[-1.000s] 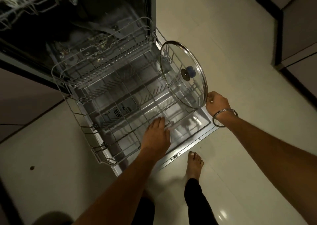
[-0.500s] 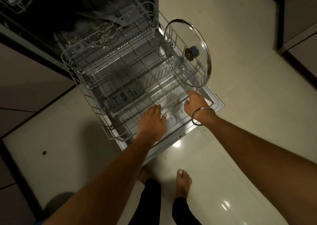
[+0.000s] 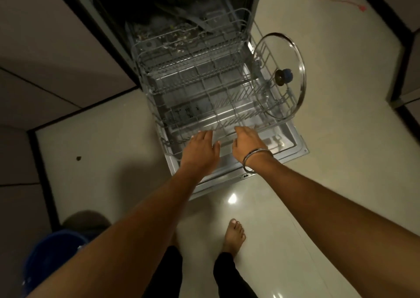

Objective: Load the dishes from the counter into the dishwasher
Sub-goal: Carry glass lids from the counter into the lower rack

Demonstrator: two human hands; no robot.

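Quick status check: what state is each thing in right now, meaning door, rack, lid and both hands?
Dishwasher door: open, lying flat.
Lower rack: pulled out over the door.
Glass lid: standing on edge at the rack's right side, released.
Left hand: open, at the rack's front rim.
Right hand: open, at the front rim.

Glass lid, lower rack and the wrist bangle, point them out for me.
glass lid [image 3: 276, 88], head view, on the clear glass below the knob.
lower rack [image 3: 204, 88], head view, on the wire floor mid-rack.
bangle [image 3: 247, 160], head view, on the metal band.
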